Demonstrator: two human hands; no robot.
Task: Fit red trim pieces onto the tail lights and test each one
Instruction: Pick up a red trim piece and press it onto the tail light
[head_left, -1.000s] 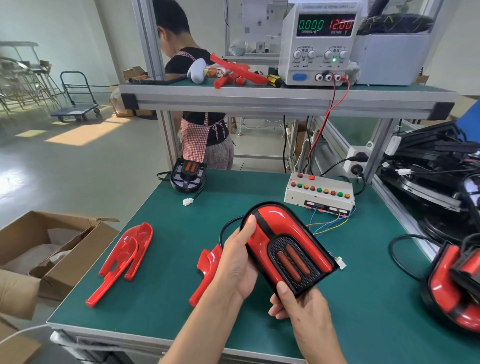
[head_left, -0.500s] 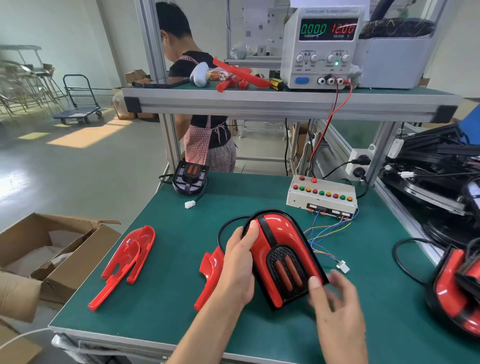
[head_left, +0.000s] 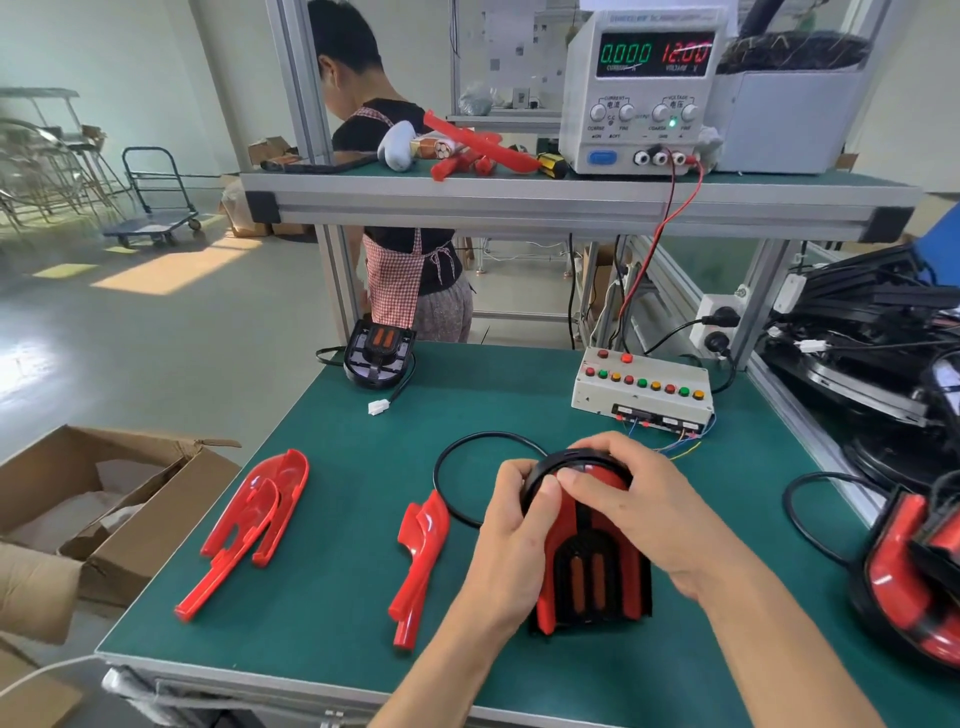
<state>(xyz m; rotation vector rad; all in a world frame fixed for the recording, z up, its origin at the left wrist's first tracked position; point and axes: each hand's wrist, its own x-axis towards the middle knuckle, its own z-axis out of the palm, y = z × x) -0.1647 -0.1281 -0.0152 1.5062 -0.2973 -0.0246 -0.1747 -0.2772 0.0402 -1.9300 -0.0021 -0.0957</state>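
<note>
At lower centre of the frame a tail light (head_left: 587, 561) lies on the bench (head_left: 332, 597). Left of it lies one trim piece (head_left: 421, 561), farther left another (head_left: 249, 525). The switch box (head_left: 641, 395) sits behind, centre right; the power supply (head_left: 639, 88) stands on the shelf (head_left: 571, 200) above.

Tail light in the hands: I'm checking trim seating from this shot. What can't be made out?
- Head view: rounded front of the tail light, covered by left hand and right hand.
- Its connector: out of sight; cable runs behind the hands.
- Finished lights: cut off by right edge.
</note>
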